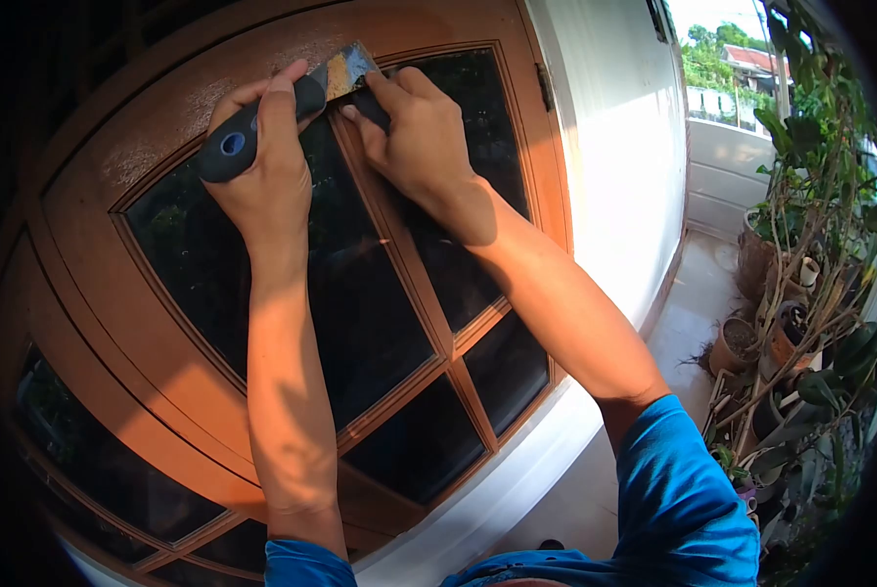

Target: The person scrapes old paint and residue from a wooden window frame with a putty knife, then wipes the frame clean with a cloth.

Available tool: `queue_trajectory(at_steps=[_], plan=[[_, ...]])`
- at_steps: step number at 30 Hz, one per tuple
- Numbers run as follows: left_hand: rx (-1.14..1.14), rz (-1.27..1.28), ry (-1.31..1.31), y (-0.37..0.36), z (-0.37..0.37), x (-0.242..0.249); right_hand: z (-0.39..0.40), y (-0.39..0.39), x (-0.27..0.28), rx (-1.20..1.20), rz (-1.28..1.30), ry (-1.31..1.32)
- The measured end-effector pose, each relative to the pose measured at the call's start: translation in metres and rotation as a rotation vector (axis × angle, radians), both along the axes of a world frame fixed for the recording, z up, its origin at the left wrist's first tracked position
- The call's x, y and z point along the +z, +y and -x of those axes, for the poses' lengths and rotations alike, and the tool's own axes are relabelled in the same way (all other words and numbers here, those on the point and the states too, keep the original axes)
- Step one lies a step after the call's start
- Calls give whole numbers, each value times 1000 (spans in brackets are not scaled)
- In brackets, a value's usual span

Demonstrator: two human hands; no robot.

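Note:
My left hand [274, 161] is closed around the thick black handle of a putty knife [231, 147], with a blue-lined hole at its end. Tan paste coats part of the metal blade [340, 76], which points up and right toward my other hand. My right hand [424, 137] grips a second dark-handled tool [372, 110], held against that blade; it looks like another putty knife, but my fingers hide most of it. Both hands are in front of the upper part of a brown wooden window frame [409, 274]. Pale, rough patches mark its top rail [179, 122].
Dark glass panes [350, 303] sit between the wooden bars. A hinge [544, 86] is on the frame's right side, beside a white wall [614, 147]. Potted plants [737, 342] line the tiled walkway [678, 323] at the right. Another wooden window frame [96, 391] stands at lower left.

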State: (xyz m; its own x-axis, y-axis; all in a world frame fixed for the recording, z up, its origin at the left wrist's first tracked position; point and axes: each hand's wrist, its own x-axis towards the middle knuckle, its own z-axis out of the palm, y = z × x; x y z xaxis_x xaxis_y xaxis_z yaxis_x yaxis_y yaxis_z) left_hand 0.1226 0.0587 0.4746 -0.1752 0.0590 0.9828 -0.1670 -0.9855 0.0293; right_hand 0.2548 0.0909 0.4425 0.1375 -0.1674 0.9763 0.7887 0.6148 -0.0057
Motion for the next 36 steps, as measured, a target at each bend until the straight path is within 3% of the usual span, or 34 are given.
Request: queue_trajectory(at_steps=[8,17,20,29,36], plan=[[109,92,27,-25,-3,17,7,18,12,-179,-173,20],[174,72,51,-27,-1,24,8,9,16,-228,-67,-57],[10,31,12,-9,-5,29,3,15,21,-293,-104,23],[207,41,26,-26,-2,28,7,5,21,-226,-42,-64],[88,7,-3,-11,-3,32,5,14,24,-230,-97,12]])
